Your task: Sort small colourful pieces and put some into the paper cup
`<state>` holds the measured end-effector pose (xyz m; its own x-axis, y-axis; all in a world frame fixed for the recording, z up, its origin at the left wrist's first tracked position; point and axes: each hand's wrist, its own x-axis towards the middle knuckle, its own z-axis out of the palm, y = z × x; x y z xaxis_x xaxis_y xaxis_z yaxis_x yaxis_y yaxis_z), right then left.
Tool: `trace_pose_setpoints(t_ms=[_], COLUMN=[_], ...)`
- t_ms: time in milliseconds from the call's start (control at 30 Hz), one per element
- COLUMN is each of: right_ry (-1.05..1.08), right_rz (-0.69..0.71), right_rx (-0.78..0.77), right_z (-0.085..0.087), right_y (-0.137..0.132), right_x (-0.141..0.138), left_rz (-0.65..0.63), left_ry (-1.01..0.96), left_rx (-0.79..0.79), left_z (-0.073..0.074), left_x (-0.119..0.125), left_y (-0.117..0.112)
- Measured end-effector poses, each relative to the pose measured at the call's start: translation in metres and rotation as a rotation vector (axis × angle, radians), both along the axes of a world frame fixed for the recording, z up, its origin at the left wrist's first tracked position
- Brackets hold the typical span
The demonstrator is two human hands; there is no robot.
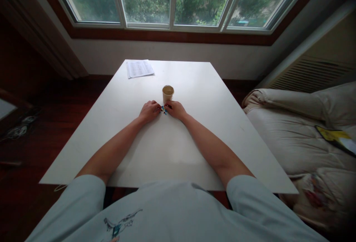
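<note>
A small pile of colourful bits (163,109), blue, yellow and red among them, lies on the white table between my hands. They are too small to name. My left hand (150,111) rests at the pile's left side, fingers curled and closed, with the tips at the bits. From the right, my right hand (175,109) reaches in with its fingers bent together over the pile. Whatever either hand pinches is hidden. Just behind the pile stands an upright beige bucket-like cup (168,94) with a thin handle, very near my right fingers. Its contents cannot be made out.
Sheets of printed paper (139,68) lie at the far left of the white table (205,82). A window (172,5) is beyond the table. A pale sofa (286,134) with a yellow and black item (335,136) stands at the right.
</note>
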<state>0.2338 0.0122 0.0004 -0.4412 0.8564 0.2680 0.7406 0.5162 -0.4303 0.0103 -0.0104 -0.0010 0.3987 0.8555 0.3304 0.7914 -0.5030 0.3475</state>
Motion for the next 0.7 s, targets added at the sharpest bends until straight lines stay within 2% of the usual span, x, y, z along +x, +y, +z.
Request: trace_pose_setpoints(t_ms=[267, 700], right_ry=[0.003, -0.006], right_rz=[-0.006, -0.011], right_rx=[-0.007, -0.009], right_z=[0.0014, 0.0012], right_y=[-0.0016, -0.0016], right_x=[-0.0001, 0.0009], left_rz=[0.001, -0.005], left_ry=[0.002, -0.006], left_rx=[-0.001, 0.015], left_z=[0.0015, -0.0047], left_x=[0.0011, 0.0003], left_y=[-0.0004, 0.0025])
